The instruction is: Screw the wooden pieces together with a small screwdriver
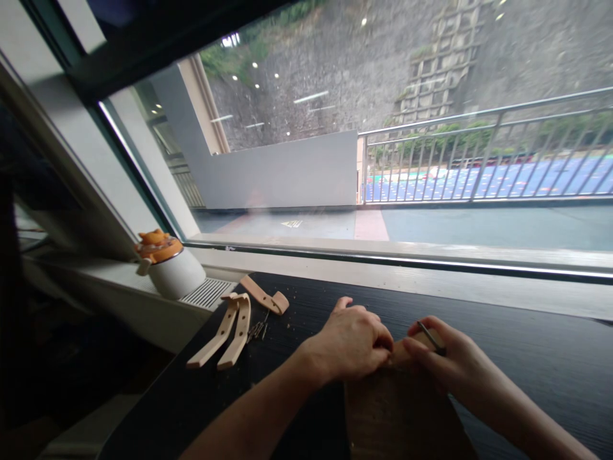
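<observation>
**Both hands pinned to a wooden board at the near edge of the dark bench**

The left hand [352, 342] lies curled over the far end of a brown wooden board [397, 409], fingers folded down and pressing on it, which seems to steady the piece. The right hand [443, 358] meets it from the other side, pinching a slim dark tool [431, 337] between thumb and forefinger; its tip is hidden where the two hands meet, so what it touches cannot be told. The board sits at the near edge of the bench [527, 358], running off the bottom of the view.

Toward the bench's far left corner lie three pale shaped wooden pieces [230, 332], with a small cluster of thin metal bits [257, 330] beside them, well apart from the hands. A white pot with an orange lid [167, 262] stands on the window sill [383, 275] beyond. The right half of the bench shows only its dark surface, leaving room on that side.
</observation>
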Available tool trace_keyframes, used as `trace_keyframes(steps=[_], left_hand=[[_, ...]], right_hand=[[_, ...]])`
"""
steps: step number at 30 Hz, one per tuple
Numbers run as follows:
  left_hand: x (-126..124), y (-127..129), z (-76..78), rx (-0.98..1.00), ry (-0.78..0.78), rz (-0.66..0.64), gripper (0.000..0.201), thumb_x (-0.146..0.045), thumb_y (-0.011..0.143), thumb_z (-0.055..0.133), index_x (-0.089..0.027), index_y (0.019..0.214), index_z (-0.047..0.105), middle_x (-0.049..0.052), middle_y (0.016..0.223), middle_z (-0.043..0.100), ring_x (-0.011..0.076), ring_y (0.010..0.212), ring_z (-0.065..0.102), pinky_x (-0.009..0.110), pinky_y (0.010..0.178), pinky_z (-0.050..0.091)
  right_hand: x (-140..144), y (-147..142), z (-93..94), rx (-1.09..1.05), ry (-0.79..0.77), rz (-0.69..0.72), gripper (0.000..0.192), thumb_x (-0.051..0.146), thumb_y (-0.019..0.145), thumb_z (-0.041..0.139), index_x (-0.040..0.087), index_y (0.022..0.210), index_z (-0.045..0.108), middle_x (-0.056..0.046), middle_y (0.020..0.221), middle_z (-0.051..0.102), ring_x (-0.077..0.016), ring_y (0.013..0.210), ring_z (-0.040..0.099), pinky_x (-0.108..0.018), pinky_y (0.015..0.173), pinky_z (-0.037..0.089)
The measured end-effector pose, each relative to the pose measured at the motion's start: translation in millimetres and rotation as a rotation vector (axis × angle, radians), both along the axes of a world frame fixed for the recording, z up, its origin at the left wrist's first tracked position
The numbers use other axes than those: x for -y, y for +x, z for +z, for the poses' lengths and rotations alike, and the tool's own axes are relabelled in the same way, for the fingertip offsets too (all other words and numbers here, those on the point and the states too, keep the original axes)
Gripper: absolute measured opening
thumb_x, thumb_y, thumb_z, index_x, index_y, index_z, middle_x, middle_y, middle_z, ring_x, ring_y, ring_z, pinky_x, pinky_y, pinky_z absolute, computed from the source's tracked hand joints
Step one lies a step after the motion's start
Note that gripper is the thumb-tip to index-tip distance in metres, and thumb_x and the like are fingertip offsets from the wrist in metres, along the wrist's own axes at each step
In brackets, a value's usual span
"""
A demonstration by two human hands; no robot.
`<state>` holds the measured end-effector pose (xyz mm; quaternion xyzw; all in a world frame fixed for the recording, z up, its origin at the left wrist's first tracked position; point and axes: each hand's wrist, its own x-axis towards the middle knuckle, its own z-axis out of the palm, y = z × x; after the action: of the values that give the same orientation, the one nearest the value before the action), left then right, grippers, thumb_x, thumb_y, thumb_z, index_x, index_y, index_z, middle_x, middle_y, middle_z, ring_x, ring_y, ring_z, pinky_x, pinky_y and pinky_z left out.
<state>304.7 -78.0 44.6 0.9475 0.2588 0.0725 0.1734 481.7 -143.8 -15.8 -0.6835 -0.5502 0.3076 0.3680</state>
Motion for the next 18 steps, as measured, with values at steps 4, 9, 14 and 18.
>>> trace_keyframes(steps=[4, 9, 14, 18], left_hand=[[-1, 1, 1.3, -0.04, -0.012, -0.004, 0.017, -0.022, 0.081, 0.058, -0.024, 0.087, 0.074, 0.001, 0.09, 0.072, 0.02, 0.091, 0.063, 0.047, 0.105, 0.028], [-5, 1, 0.7, -0.05, -0.049, -0.015, 0.021, -0.024, 0.08, 0.06, -0.023, 0.093, 0.076, 0.002, 0.091, 0.072, 0.0189, 0.089, 0.063, 0.028, 0.082, 0.045], [-9, 2, -1.7, -0.043, -0.115, 0.014, 0.022, -0.025, 0.076, 0.063, -0.024, 0.094, 0.076, 0.001, 0.092, 0.073, 0.0174, 0.088, 0.064, 0.022, 0.073, 0.046], [-9, 2, 0.0, -0.049, -0.134, 0.025, 0.021, -0.025, 0.077, 0.064, -0.023, 0.093, 0.077, 0.001, 0.093, 0.074, 0.0164, 0.088, 0.066, 0.02, 0.075, 0.046]], right_hand=[[5, 7, 16.1, -0.006, -0.046, 0.023, 0.051, 0.052, 0.076, 0.056, 0.017, 0.112, 0.048, 0.004, 0.055, 0.057, -0.017, 0.049, 0.054, -0.027, 0.045, 0.041], [14, 40, 28.5, 0.05, 0.168, 0.026, 0.05, 0.045, 0.068, 0.063, 0.019, 0.111, 0.059, -0.01, 0.094, 0.07, -0.0262, 0.086, 0.065, -0.035, 0.074, 0.052], [25, 50, 37.9, 0.115, 0.201, 0.129, 0.042, 0.048, 0.074, 0.061, 0.025, 0.107, 0.071, -0.007, 0.086, 0.07, -0.0219, 0.07, 0.064, -0.032, 0.066, 0.054], [21, 38, 61.5, 0.247, 0.155, 0.043, 0.054, 0.058, 0.073, 0.055, 0.03, 0.117, 0.068, -0.006, 0.083, 0.072, -0.0247, 0.069, 0.066, -0.033, 0.059, 0.053]])
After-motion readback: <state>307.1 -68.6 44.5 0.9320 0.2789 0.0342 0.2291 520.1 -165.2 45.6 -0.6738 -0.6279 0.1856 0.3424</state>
